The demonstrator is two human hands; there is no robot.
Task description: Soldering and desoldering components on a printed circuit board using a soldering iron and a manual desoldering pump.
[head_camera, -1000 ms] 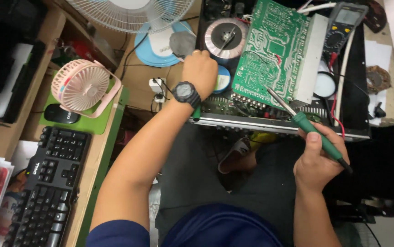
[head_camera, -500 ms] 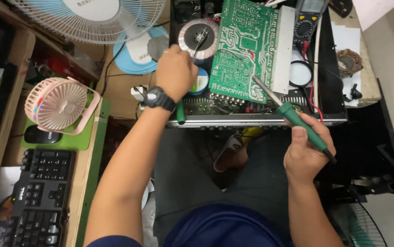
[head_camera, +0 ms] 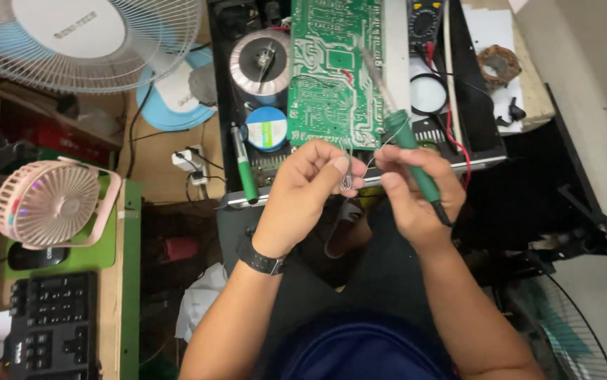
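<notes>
My left hand [head_camera: 302, 190], with a black watch on its wrist, pinches a thin loop of silvery solder wire [head_camera: 348, 176] in front of the open amplifier chassis [head_camera: 227, 105]. My right hand [head_camera: 416, 193] grips a green-handled soldering iron [head_camera: 408, 141] and also touches the wire with its fingertips. The iron's metal tip points up across the green circuit board [head_camera: 332, 70], which stands tilted in the chassis. A round transformer [head_camera: 260, 63] and a blue capacitor [head_camera: 266, 128] sit left of the board.
A green pen-like tool [head_camera: 246, 172] lies on the chassis edge. A multimeter [head_camera: 424, 21] sits at top right, a big white fan [head_camera: 85, 42] at top left. A pink desk fan [head_camera: 46, 204], a mouse [head_camera: 32, 255] and a black keyboard [head_camera: 53, 324] lie left.
My left hand has left the transformer and come down to meet the right hand, now holding solder wire. The view has shifted so the chassis sits higher in frame.
</notes>
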